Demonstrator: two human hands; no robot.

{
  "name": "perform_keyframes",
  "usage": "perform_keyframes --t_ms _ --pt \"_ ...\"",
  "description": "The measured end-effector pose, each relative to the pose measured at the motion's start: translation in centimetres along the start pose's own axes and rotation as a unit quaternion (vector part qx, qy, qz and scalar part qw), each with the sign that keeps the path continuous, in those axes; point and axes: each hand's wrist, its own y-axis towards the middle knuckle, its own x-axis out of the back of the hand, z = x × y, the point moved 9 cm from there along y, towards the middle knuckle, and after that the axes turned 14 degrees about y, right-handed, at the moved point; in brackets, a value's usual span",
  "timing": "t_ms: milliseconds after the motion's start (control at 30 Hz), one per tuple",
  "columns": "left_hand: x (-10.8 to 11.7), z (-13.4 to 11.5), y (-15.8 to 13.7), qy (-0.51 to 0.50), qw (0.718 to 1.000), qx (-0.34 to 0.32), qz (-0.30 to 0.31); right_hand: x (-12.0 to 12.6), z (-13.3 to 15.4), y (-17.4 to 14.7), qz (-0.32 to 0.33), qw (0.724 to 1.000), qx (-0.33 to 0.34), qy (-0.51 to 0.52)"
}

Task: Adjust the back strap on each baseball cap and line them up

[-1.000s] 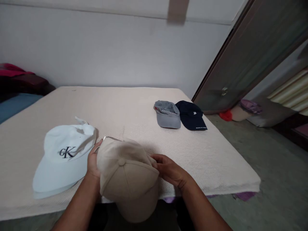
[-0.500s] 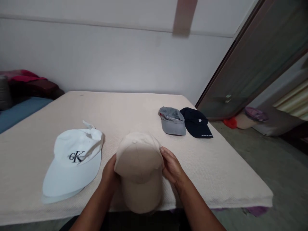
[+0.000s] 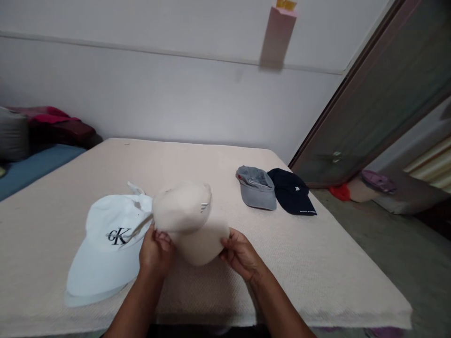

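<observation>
A beige baseball cap (image 3: pixel 183 209) is held up above the near part of the bed, its brim pointing toward me and to the right. My left hand (image 3: pixel 157 251) is closed on the cap's lower left edge. With thumb and fingers, my right hand (image 3: pixel 241 253) pinches the right side of the brim. Just left of the beige cap lies a white cap (image 3: pixel 109 244) with black "CK" letters, partly covered by the beige cap and my left hand. Beneath its brim another pale brim edge shows.
Farther back on the right, a grey cap (image 3: pixel 257 188) lies against a dark navy cap (image 3: pixel 294 192) on the cream bed cover (image 3: pixel 197 159). A wall (image 3: pixel 158 94) stands behind. Red and dark cloth (image 3: pixel 52 119) is piled at the far left.
The beige cap has been lifted and turned, so its small front mark now shows and its brim swings right. My right hand has shifted from the crown's side to the brim.
</observation>
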Motion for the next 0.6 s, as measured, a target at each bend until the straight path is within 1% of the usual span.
perform_keyframes --t_ms 100,200,267,367,467,533,600 --pt "-1.1 2.3 0.1 -0.081 0.991 0.104 0.031 -0.2 1.9 2.4 -0.03 0.996 0.079 0.019" --pt "-2.3 3.3 -0.5 -0.129 0.977 0.155 0.067 -0.1 4.9 5.1 -0.079 0.983 0.165 0.032" --pt "-2.8 3.5 -1.0 -0.148 0.97 0.173 0.088 0.9 6.7 6.9 -0.128 0.97 0.206 0.029" --pt "-3.5 3.6 -1.7 -0.174 0.957 0.199 0.119 3.6 8.4 9.2 -0.181 0.955 0.234 0.029" --pt "-3.9 3.7 -2.0 -0.189 0.949 0.212 0.136 6.9 8.9 10.1 -0.243 0.936 0.253 0.024" --pt "-3.7 3.5 -1.9 -0.192 0.951 0.207 0.127 8.2 8.7 10.1 -0.266 0.932 0.245 0.011" --pt "-3.4 3.5 -1.6 -0.198 0.954 0.198 0.11 8.4 8.0 9.8 -0.271 0.939 0.213 -0.011"
